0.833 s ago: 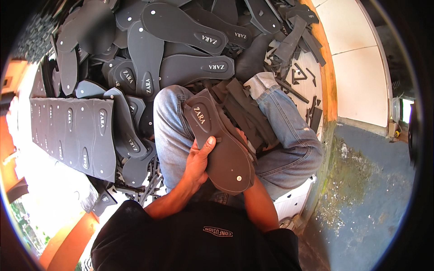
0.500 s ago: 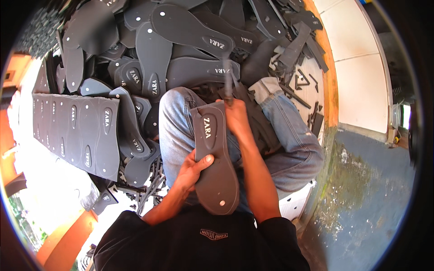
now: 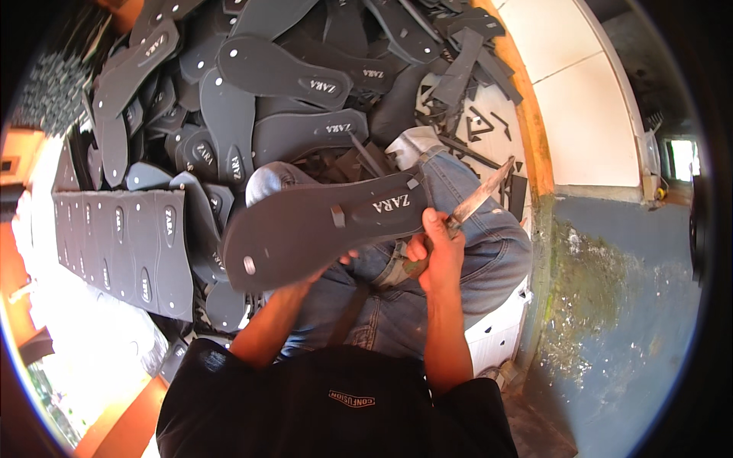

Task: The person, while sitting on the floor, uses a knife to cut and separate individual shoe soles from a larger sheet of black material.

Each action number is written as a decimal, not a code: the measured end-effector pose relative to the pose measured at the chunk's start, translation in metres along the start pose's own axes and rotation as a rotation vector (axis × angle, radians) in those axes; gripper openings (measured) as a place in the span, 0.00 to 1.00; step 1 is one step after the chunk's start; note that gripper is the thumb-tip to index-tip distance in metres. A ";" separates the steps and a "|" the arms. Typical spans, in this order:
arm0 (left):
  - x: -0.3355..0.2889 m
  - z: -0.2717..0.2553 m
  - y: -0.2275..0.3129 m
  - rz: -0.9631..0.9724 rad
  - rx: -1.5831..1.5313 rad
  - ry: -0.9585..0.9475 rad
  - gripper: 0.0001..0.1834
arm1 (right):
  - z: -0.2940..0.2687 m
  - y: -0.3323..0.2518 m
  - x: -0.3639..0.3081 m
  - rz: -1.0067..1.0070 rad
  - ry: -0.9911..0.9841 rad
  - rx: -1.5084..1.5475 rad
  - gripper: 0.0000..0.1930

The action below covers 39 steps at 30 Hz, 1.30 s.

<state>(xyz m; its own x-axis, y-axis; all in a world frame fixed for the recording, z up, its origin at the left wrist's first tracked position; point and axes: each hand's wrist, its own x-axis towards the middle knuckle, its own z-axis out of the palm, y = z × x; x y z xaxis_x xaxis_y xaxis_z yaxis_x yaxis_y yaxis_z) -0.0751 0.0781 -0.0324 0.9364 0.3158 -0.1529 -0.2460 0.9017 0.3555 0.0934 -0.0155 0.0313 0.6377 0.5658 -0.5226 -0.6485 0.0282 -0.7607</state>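
Note:
A black foam shoe insole [image 3: 298, 221] lies sideways above my lap, its round end to the left and slightly blurred. My left hand [image 3: 347, 258] holds it from below; most of that hand is hidden under the sheet, with only fingertips showing past its lower edge. My right hand [image 3: 441, 252] is closed around the handle of a knife [image 3: 481, 197]. The blade points up and to the right, clear of the insole. The right thumb is up against the insole's narrow end. Small dark offcuts [image 3: 337, 216] show over the insole's top face.
A big heap of black insoles [image 3: 286, 72] fills the far side. An uncut foam sheet [image 3: 122, 244] with insole outlines stands at the left. Narrow foam scraps [image 3: 481, 122] lie far right, by a wooden edge [image 3: 534, 145]. Beyond is a stained blue-grey floor [image 3: 634, 305].
The insole has turned from upright to sideways, its round end swinging left. My right hand has moved right and nearer me, the knife now tilting rightward. The view has shifted slightly.

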 end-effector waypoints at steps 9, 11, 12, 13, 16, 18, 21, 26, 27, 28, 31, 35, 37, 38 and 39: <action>0.045 0.044 -0.002 -0.323 -0.167 0.406 0.17 | -0.043 -0.044 0.009 0.088 -0.393 -0.478 0.10; 0.049 0.045 0.013 -0.376 -0.087 0.266 0.20 | -0.042 -0.047 0.014 0.153 -0.487 -0.708 0.12; 0.046 0.045 0.014 -0.347 0.182 0.254 0.20 | -0.040 -0.043 0.013 0.137 -0.504 -0.678 0.12; 0.043 0.045 0.015 -0.314 0.451 0.239 0.20 | -0.035 -0.038 0.011 0.121 -0.523 -0.648 0.13; 0.028 0.046 0.020 -0.312 0.755 0.361 0.19 | -0.025 -0.014 -0.003 -0.099 -0.371 -0.706 0.17; 0.015 0.044 0.022 -0.302 0.691 0.502 0.18 | -0.032 0.005 -0.018 -0.371 -0.182 -0.902 0.18; 0.010 0.034 0.036 -0.173 0.440 0.667 0.16 | -0.043 0.033 -0.034 -0.462 -0.095 -1.126 0.18; -0.004 0.046 0.030 -0.114 0.422 0.705 0.15 | -0.052 0.051 -0.045 -0.409 -0.098 -1.281 0.16; -0.007 0.048 0.027 -0.116 0.420 0.701 0.15 | -0.053 0.052 -0.047 -0.405 -0.109 -1.283 0.15; -0.008 0.049 0.029 -0.144 0.432 0.697 0.15 | -0.053 0.053 -0.049 -0.401 -0.120 -1.285 0.15; -0.010 0.055 0.033 -0.210 0.458 0.676 0.16 | -0.055 0.055 -0.054 -0.379 -0.137 -1.279 0.14; -0.013 0.059 0.029 -0.224 0.542 0.607 0.18 | -0.054 0.051 -0.057 -0.327 -0.129 -1.324 0.12; -0.014 0.063 0.029 -0.233 0.588 0.578 0.18 | -0.051 0.042 -0.048 -0.397 -0.185 -1.396 0.10; -0.012 0.067 0.031 -0.241 0.594 0.563 0.18 | -0.048 0.037 -0.041 -0.431 -0.208 -1.433 0.10; -0.012 0.069 0.031 -0.247 0.599 0.552 0.18 | -0.041 0.033 -0.035 -0.445 -0.245 -1.431 0.09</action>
<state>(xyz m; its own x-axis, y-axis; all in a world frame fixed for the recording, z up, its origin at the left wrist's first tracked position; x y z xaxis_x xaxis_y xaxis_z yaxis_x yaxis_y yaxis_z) -0.0767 0.0818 0.0443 0.6510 0.3695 -0.6630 0.2688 0.7047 0.6567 0.0666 -0.0681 0.0087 0.4902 0.8503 -0.1917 0.6016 -0.4892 -0.6316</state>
